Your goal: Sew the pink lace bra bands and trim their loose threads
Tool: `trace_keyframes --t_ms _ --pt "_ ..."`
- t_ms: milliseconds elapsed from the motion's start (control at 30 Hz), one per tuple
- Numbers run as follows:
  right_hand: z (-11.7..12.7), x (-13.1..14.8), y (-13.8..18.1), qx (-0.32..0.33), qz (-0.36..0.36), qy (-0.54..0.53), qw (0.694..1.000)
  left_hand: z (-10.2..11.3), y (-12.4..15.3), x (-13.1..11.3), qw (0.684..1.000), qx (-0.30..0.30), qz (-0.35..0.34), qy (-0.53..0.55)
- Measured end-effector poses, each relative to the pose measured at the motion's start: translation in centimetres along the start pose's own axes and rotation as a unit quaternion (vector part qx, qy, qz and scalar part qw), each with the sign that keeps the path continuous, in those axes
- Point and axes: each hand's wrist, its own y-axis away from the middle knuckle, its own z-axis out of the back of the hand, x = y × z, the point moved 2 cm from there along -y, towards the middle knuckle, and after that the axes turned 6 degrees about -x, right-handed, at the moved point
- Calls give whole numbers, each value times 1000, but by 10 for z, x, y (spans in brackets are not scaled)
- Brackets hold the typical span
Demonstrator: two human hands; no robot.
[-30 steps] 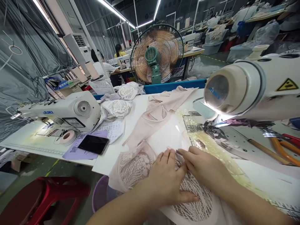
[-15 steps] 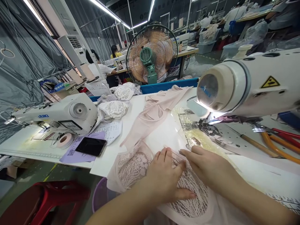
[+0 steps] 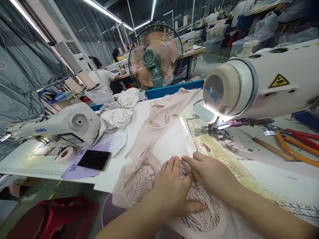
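Note:
A pale pink lace bra (image 3: 204,212) lies at the front edge of the white table, its two cups spread below my hands. My left hand (image 3: 171,189) rests flat on the middle of it, fingers stretched forward and thumb out to the side over the right cup. Beside it, my right hand (image 3: 211,171) has its fingers closed at the bra's upper edge, close to the left fingertips. A small dark tip shows at those right fingers; what they hold is mostly hidden. Farther up the table lies another pale pink fabric piece (image 3: 159,124).
A sewing machine head (image 3: 231,88) with a lit needle area stands at right, orange-handled scissors (image 3: 291,147) beside it. At left are a second machine (image 3: 72,122), a phone (image 3: 94,159), papers and lace cups (image 3: 118,118). A fan (image 3: 156,56) and people are behind; a red stool (image 3: 54,215) is lower left.
My right hand has shifted slightly left, closer to the left fingertips. My left hand keeps its place on the bra. The whole view has turned a little.

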Motion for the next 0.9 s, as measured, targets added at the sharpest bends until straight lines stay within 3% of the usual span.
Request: trace_keyframes --t_ms 500,733,900 --pt "15 -23 27 -88 63 0 994 4 -3 -2 1000 16 18 -15" --pt "-2 -13 13 -87 48 -7 995 -1 1 -1 1000 -10 3 -20" --pt "3 -19 19 -77 74 -4 994 -1 -1 -1 1000 -5 9 -27"
